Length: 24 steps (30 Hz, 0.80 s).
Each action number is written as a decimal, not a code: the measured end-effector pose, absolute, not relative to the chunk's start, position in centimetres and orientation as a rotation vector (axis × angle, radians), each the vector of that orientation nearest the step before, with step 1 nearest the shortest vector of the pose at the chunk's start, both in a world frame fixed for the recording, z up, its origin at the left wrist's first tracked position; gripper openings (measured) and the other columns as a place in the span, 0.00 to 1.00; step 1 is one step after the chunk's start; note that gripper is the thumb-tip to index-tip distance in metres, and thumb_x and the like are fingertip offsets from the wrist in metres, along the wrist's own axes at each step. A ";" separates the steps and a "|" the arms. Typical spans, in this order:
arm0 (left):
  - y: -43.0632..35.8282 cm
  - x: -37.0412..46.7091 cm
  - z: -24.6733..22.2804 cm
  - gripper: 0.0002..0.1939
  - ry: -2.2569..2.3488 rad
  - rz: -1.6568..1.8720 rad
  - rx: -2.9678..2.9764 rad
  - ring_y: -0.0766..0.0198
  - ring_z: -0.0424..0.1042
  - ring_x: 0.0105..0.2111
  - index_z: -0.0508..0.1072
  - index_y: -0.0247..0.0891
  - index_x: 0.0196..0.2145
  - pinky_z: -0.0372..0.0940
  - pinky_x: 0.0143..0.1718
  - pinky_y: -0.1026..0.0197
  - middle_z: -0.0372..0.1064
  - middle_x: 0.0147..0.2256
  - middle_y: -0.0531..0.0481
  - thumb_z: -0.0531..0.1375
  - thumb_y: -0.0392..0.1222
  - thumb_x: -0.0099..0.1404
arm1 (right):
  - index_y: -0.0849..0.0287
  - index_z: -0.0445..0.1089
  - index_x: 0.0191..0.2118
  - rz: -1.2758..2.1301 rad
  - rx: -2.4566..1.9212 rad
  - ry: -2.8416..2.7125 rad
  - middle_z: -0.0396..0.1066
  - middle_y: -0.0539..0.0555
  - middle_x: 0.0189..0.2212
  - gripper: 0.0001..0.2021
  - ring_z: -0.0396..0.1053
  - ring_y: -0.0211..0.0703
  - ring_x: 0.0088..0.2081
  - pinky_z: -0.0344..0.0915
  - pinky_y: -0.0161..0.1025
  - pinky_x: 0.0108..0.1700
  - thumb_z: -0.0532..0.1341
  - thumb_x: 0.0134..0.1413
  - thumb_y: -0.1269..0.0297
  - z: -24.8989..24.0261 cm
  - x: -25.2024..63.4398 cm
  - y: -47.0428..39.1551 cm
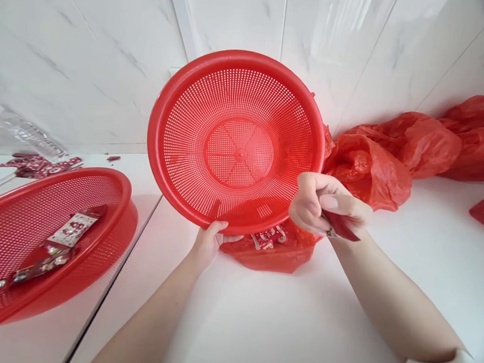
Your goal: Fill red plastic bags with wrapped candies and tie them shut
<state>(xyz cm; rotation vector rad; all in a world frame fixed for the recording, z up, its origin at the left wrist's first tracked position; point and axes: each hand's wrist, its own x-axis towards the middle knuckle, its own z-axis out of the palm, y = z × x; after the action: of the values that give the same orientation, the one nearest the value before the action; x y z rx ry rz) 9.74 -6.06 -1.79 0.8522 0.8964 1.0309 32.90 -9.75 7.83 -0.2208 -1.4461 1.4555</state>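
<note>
A round red plastic colander basket (244,60) is tilted so that its bare inside faces me. My left hand (210,243) grips its lower rim, thumb on the inner side. Near the rim's lower right, my right hand (327,207) is closed on a small red packet (342,227), whose end sticks out below the fingers. Whether this hand also touches the rim I cannot tell. Below the basket lies a red plastic bag (273,261), with red-and-white printed packets (269,237) showing in it. The basket hides the rest of the bag.
At left stands a second red basket (119,184) holding a few packets (73,229). Behind it are a clear bottle (30,133) and a heap of red packets (40,164). Red plastic bags (427,142) line the tiled wall at right. A dark seam (115,277) crosses the white tabletop.
</note>
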 end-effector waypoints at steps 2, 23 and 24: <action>-6.1 9.8 -1.7 0.26 0.892 1.038 0.858 0.48 0.73 0.47 0.68 0.40 0.53 0.72 0.42 0.45 0.75 0.45 0.45 0.60 0.37 0.55 | 0.56 0.62 0.27 1.441 -0.224 -1.444 0.52 0.41 0.11 0.10 0.45 0.29 0.11 0.48 0.28 0.15 0.59 0.54 0.58 8.2 32.8 -10.4; -6.1 9.8 -1.8 0.30 0.886 1.040 0.883 0.49 0.74 0.46 0.64 0.44 0.58 0.73 0.42 0.44 0.73 0.48 0.45 0.60 0.36 0.56 | 0.54 0.58 0.31 1.453 -0.155 -1.445 0.52 0.38 0.12 0.08 0.45 0.26 0.10 0.49 0.25 0.13 0.59 0.55 0.60 8.9 32.6 -12.1; -6.1 9.8 -1.8 0.30 0.883 1.038 0.886 0.49 0.74 0.46 0.64 0.44 0.58 0.72 0.43 0.44 0.73 0.48 0.46 0.60 0.36 0.56 | 0.53 0.58 0.33 1.453 -0.106 -1.446 0.52 0.37 0.13 0.07 0.44 0.26 0.10 0.49 0.25 0.13 0.59 0.55 0.62 8.9 32.5 -12.0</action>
<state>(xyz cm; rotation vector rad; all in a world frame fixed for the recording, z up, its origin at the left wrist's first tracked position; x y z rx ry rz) 9.80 -6.12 -1.82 0.8857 0.8828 1.0381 32.51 -11.98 8.89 -0.1059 -1.4464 1.4529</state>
